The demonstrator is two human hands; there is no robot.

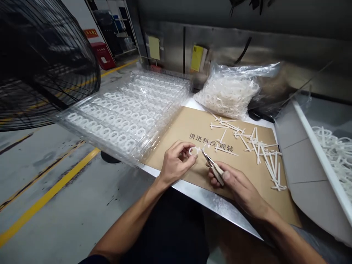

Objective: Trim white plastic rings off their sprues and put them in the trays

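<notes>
My left hand pinches a small white plastic ring between thumb and fingers, above a sheet of brown cardboard. Wrapped round the light-coloured handles of a pair of cutting pliers is my right hand. The pliers' jaws point up and left, close to the ring's right side, where a small white piece shows; whether they touch it I cannot tell. White plastic sprues lie scattered on the cardboard to the right. Left of my hands, a clear plastic tray holds rows of white rings.
Behind the cardboard rests a clear bag full of white rings. At the right stands a white-rimmed bin with many white loops inside. A large black fan fills the upper left. The metal table edge runs in front of me.
</notes>
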